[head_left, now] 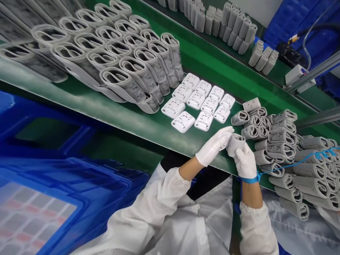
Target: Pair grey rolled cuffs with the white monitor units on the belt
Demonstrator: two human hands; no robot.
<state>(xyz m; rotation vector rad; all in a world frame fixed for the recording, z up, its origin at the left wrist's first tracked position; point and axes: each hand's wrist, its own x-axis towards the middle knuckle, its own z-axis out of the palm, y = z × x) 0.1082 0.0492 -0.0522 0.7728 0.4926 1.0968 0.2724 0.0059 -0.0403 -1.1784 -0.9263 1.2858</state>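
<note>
Both hands wear white gloves and meet near the table's front edge. My right hand is closed around a rolled grey cuff, its open end facing up. Against the cuff's left side, my left hand grips a small white plastic housing, mostly covered by the fingers. Whether the housing and cuff are joined cannot be made out. Similar white housings with slotted faces lie in rows just beyond my left hand. More rolled cuffs are stacked to the right of my right hand.
Large stacks of rolled cuffs stand on the green table at left, others at right. Further rolls line the far side. A blue cord runs from my right wrist. Blue crates sit below left.
</note>
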